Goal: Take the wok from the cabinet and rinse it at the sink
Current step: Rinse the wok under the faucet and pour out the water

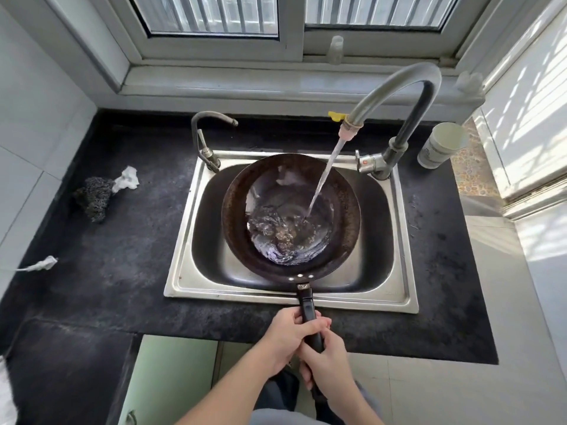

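Gripping the wok (290,210) over the sink (184,240), both hands (306,345) clamp its handle, pointing toward the person.

Both bare forearms reach forward from the near edge and meet at the middle. The left hand (287,335) is wrapped around the wok handle (308,314) farther along, fingers curled over it. The right hand (326,363) grips nearer, just behind, touching the left.

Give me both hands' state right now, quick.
Left hand: closed on the wok handle, nearer the wok.
Right hand: closed on the same handle, further back.
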`<state>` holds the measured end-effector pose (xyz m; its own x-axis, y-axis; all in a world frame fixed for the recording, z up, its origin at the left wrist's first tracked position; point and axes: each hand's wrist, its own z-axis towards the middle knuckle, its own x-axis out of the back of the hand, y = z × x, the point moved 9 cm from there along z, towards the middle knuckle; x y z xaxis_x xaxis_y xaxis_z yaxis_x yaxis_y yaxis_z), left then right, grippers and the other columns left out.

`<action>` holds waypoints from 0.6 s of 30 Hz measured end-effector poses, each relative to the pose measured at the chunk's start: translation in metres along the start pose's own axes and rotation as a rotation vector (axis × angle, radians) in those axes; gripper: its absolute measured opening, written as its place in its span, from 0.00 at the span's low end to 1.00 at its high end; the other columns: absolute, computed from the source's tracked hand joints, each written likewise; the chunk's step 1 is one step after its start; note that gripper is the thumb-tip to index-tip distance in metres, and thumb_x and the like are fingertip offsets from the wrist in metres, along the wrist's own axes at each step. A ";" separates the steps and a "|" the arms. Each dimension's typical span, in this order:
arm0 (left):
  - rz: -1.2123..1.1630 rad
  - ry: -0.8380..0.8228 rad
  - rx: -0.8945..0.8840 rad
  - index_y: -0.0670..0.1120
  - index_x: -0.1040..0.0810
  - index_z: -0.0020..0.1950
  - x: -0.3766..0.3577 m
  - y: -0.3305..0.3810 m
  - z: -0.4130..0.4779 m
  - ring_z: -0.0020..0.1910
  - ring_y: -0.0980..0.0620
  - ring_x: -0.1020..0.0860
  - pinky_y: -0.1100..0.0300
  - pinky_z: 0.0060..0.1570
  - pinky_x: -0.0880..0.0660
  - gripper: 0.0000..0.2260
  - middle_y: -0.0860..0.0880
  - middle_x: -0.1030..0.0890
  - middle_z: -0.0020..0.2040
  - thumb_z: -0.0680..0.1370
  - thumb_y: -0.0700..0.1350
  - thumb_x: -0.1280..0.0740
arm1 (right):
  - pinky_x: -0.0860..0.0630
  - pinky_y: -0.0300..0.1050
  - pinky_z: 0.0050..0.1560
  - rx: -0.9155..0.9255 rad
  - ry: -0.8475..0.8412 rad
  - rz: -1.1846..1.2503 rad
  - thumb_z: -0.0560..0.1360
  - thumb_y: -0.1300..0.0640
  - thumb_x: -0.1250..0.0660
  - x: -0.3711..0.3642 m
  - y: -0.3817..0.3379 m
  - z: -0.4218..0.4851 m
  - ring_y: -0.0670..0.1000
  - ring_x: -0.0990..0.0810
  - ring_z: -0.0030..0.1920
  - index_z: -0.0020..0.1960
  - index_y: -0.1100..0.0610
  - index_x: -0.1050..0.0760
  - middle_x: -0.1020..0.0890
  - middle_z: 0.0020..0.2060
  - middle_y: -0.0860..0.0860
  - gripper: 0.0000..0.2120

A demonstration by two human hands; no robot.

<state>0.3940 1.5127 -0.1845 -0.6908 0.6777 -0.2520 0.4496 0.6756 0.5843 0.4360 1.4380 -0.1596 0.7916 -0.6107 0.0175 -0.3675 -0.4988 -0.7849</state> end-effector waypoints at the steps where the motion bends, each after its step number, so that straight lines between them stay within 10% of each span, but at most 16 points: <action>1: 0.012 0.012 -0.005 0.35 0.21 0.55 0.001 0.001 0.001 0.54 0.44 0.16 0.52 0.57 0.21 0.12 0.40 0.15 0.53 0.74 0.38 0.27 | 0.33 0.39 0.18 0.003 0.003 -0.004 0.78 0.66 0.35 -0.001 0.000 0.001 0.50 0.31 0.16 0.51 0.59 0.22 0.27 0.19 0.54 0.06; 12: 0.081 0.023 -0.024 0.38 0.21 0.54 0.005 0.001 0.005 0.53 0.42 0.16 0.44 0.60 0.22 0.12 0.38 0.15 0.52 0.74 0.41 0.26 | 0.17 0.46 0.39 -0.065 -0.207 -0.389 0.68 0.42 0.25 0.039 -0.011 0.011 0.46 0.17 0.34 0.44 0.51 0.18 0.15 0.34 0.50 0.13; 18: -0.044 0.047 -0.005 0.33 0.26 0.58 0.001 0.000 0.001 0.47 0.41 0.15 0.49 0.49 0.18 0.15 0.33 0.17 0.54 0.75 0.36 0.28 | 0.19 0.46 0.56 0.334 0.196 -0.770 0.74 0.45 0.29 0.119 -0.127 0.064 0.44 0.18 0.51 0.57 0.51 0.22 0.16 0.51 0.46 0.15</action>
<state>0.3941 1.5136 -0.1856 -0.7358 0.6329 -0.2410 0.4155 0.7029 0.5774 0.6081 1.4678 -0.0975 0.6517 -0.2866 0.7022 0.4244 -0.6295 -0.6509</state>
